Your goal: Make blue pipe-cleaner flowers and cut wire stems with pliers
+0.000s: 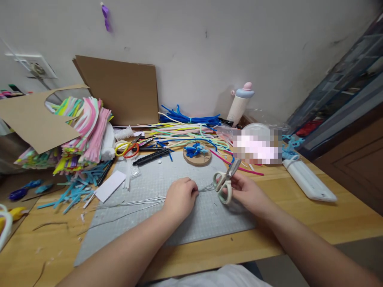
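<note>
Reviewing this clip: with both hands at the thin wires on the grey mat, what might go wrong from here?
The cream-handled scissors in the right hand sit close to the left hand, which pinches the bundle of thin metal wires; a slip might nick the fingers. Cut wire ends may spring off the grey cutting mat into the loose blue pipe-cleaner scraps and be hard to find.

We list by colour: scissors (225, 184) with cream handles and grey blades; cutting mat (167, 207), pale grey with a fine grid; pipe cleaners (86, 127) in pink, green and yellow; blue pipe cleaners (188, 118); second scissors (128, 149), orange and yellow handles; bottle (239, 104), white with blue-and-pink cap; brown cardboard (122, 89).
</note>
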A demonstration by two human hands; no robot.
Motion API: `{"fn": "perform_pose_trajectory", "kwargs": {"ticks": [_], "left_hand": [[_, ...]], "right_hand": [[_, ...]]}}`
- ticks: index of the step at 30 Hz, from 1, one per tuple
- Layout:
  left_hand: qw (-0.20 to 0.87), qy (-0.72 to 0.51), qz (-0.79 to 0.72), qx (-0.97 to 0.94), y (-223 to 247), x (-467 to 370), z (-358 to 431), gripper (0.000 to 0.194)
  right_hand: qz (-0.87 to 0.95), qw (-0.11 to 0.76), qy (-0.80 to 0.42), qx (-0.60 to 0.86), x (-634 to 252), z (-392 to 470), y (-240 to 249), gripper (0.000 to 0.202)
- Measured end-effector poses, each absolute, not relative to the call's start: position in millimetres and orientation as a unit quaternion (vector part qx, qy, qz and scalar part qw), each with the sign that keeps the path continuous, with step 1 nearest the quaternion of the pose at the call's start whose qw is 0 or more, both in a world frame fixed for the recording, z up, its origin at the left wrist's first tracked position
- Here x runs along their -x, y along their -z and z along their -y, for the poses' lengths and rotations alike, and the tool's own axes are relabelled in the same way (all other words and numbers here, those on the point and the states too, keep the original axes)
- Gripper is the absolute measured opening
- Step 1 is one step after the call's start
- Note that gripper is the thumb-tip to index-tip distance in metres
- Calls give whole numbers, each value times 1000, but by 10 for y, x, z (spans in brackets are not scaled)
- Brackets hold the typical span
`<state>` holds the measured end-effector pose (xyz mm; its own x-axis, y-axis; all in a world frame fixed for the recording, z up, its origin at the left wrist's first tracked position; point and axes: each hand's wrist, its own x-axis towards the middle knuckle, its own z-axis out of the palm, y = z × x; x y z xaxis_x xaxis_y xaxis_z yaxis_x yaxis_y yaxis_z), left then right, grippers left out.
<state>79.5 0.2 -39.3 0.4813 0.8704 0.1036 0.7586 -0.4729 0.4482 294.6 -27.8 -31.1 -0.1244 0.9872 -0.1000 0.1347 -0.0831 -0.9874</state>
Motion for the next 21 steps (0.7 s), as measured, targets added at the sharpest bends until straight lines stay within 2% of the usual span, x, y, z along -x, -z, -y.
{"fn": "perform_pose_trajectory", "kwargs": {"ticks": [4,7,9,10,12,15,17,21], "left_hand": [[186,-168,-483,-839,377,-782,40,9],[197,-178,-481,-836,277,-666,127,21],[206,-217,-491,-818,168,-464,175,23],[203,-260,-510,-795,109,-314,183,23],[134,-383,-587,-700,-1,86,152,27],[-12,-598,-663,-449,-117,865,5,38],[-29,-640,-696,-323,-172,1399,-122,41],[-74,-652,-724,-213,-323,2158,-346,41]], "right_hand": [[562,400,-483,539,-2994,232,269,41],[595,388,-312,631,-3234,217,235,38],[614,323,-208,689,-3434,263,234,37],[626,283,-196,700,-3529,305,249,36],[643,225,-204,703,-3689,416,312,35],[657,158,-217,704,-3843,579,456,33],[657,154,-183,714,-3898,647,529,33],[663,178,-125,716,-3945,699,536,31]]}}
